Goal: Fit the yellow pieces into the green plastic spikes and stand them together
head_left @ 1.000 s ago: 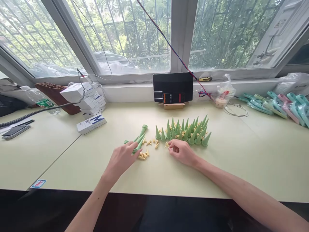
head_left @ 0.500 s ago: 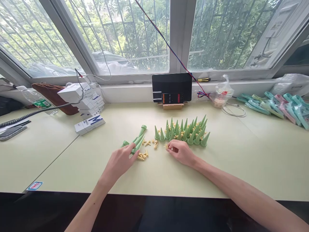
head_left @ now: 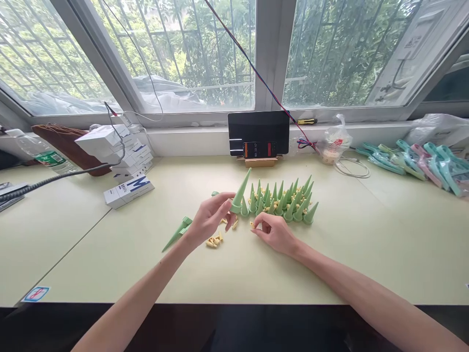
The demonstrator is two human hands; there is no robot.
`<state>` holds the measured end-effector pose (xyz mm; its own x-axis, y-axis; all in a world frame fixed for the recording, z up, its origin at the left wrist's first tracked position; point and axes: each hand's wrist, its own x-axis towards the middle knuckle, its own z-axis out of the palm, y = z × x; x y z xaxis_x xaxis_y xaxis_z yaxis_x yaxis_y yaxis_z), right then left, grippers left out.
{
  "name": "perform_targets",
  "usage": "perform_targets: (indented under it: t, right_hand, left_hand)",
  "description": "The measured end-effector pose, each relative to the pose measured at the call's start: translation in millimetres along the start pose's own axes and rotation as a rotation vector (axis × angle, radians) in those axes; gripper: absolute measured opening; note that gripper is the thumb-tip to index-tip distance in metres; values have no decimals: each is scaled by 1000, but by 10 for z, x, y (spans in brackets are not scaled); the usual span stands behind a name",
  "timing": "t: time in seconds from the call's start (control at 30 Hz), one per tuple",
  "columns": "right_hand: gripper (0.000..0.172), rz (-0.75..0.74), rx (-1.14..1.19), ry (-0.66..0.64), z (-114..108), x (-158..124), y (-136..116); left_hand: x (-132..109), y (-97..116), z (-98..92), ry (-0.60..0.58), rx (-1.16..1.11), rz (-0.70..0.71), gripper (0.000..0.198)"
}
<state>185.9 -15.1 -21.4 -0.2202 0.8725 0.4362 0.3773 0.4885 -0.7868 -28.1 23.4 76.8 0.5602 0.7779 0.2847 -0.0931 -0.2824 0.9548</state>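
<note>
Since the earlier frame, the left hand (head_left: 210, 220) has left the lying cones (head_left: 178, 232) and lifted one green cone (head_left: 241, 191) clear of the bench (head_left: 330, 254). Its fingers close round the cone's wide end, tip slanting up and away, apparently to keep the base toward the right hand (head_left: 275, 233). That hand rests on the bench, thumb and forefinger pinched on a small yellow piece (head_left: 252, 225), just before the standing cones (head_left: 289, 205). Between the hands lie loose yellow pieces (head_left: 214, 241).

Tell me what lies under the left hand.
The left hand, held above the table, grips a green cone. Below it lie small yellow pieces, with other cones lying flat to the left. Anything directly beneath the palm is hidden.
</note>
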Motion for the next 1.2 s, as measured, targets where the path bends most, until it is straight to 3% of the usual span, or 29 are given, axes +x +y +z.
perform_targets:
  t: [0.1,0.2,0.57,0.97,1.2]
  right_hand:
    - [15,-9,-3,17,3,1,-6]
    - [16,-45,-36,31,0,-2,-30]
    - [13,-90,-59,87,26,-33,-101]
    - [15,-94,-74,93,-18,-39,-153]
    - [15,-73,-57,101,-31,-29,-162]
  left_hand:
    - [40,-139,44,-116,-119,-42,35]
    - [-4,-268,73,-127,-141,-93,36]
    - [-121,-459,151,-32,-47,-73,26]
    - [-176,-495,254,92,396,42,23]
    - [-187,-511,228,2,313,37,25]
